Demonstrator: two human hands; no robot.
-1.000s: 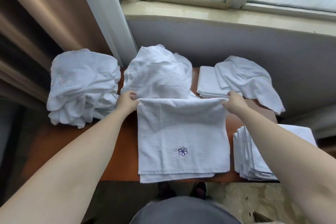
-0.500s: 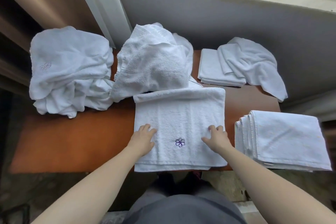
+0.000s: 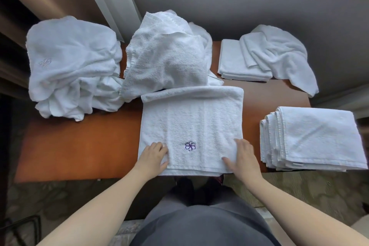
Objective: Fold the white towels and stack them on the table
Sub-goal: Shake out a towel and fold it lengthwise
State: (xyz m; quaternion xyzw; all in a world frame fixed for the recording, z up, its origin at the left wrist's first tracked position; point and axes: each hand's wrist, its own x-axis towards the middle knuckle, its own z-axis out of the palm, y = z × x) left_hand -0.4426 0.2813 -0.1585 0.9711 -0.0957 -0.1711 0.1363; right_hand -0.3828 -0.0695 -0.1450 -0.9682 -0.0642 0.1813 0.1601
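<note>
Head view, near to far. Left hand and right hand: each rests at a near corner of the folded towel, fingers laid on top and thumb toward the near hem; whether either grip pinches the edge cannot be told. Towel: flat at the worktop front centre, purple flower mark facing up. Folded stack: right, just beside the towel. Crumpled towels: left heap, centre heap. Far right: small folded pile, loose towel draped over it.
</note>
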